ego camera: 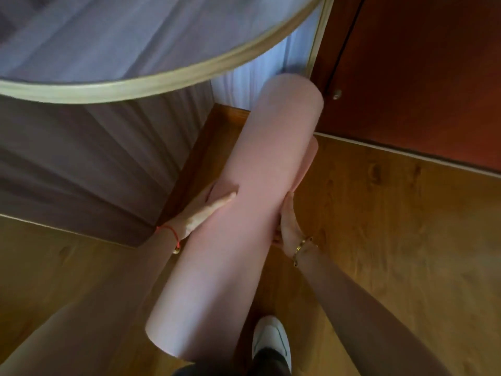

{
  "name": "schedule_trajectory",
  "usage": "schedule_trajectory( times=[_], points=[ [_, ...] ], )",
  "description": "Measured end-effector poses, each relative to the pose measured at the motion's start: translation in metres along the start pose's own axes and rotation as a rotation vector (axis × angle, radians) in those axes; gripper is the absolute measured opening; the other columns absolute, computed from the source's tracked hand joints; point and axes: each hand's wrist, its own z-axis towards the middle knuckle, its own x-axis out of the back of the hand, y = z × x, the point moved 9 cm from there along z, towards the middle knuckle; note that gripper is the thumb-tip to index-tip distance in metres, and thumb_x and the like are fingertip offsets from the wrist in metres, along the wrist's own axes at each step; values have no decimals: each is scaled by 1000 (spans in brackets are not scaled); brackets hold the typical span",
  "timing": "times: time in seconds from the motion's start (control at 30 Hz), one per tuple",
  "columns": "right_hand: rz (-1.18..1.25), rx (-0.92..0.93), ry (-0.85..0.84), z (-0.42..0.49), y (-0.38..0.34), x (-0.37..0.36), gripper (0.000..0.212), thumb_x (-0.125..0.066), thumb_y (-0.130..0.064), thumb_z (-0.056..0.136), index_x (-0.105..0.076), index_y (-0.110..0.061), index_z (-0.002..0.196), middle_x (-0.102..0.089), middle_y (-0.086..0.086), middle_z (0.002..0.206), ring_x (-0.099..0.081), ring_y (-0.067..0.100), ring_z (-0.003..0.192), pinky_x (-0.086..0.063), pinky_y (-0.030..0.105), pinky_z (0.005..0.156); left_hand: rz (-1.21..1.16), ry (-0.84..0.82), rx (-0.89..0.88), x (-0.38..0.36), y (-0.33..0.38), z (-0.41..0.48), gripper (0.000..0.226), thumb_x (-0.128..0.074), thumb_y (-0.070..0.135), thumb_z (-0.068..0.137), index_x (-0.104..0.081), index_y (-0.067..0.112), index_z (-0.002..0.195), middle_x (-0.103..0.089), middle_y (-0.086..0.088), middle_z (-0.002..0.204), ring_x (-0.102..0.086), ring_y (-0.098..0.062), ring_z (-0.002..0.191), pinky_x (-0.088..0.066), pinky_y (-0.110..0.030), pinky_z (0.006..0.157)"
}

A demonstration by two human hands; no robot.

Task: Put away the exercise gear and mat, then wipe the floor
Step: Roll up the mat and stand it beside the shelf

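Wooden floor [379, 240], rolled pink mat [244, 213] clasped between both hands' fingers [217, 204]

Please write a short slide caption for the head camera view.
Both hands, left hand and right hand, hold a rolled pink mat above the wooden floor.
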Motion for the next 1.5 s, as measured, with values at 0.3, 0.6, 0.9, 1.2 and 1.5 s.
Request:
schedule_trajectory(
  times=[0.3, 0.6, 0.9, 1.2, 1.5],
  points=[
    [-98, 93, -185, 83, -8, -73, 82, -32, -78, 87, -34, -27, 150, -44, 1, 150, -40, 25, 139, -29, 51, 118, -46, 110, 7, 56, -59, 80, 95, -65, 80, 72, -39, 37, 152, -49, 14, 146, -50, -9, 130, -37, -31, 108],
    [-120, 111, -203, 138, 13, -106, 128, -63, -95, 34, -49, -24, 140, -58, -3, 138, -53, 22, 126, -41, 47, 110, -28, 196, -76, 93, -70, 101, 83, -72, 54, 84, -33, 36, 155, -45, 13, 149, -47, -5, 129, -37, -21, 100],
    [-149, 163, -72, 130, 0, -96, 115, -66, -78, 66, -22, -17, 153, -41, 7, 152, -42, 32, 136, -42, 56, 107, 146, 242, -196, 82, -61, 83, 96, -84, 38, 78, -30, 33, 157, -29, 12, 161, -30, -5, 145, -26, -30, 122],
    [-289, 220, -102, 108, 11, -97, 89, -59, -59, 88, -15, -23, 157, -24, 4, 162, -29, 30, 146, -34, 52, 115, 418, 253, -336, 75, -68, 60, 99, -82, 53, 72, -32, 37, 155, -18, 12, 166, -16, -9, 153, -18, -42, 126],
    [-272, 362, 76, 76, -28, -62, 43, -48, -31, 102, -47, -15, 142, -48, 7, 147, -45, 28, 136, -42, 43, 110, 290, 328, -453, 61, -18, 31, 64, -78, 30, 87, -51, 23, 144, -44, 15, 146, -39, -4, 139, -29, -37, 122]
  ],
)
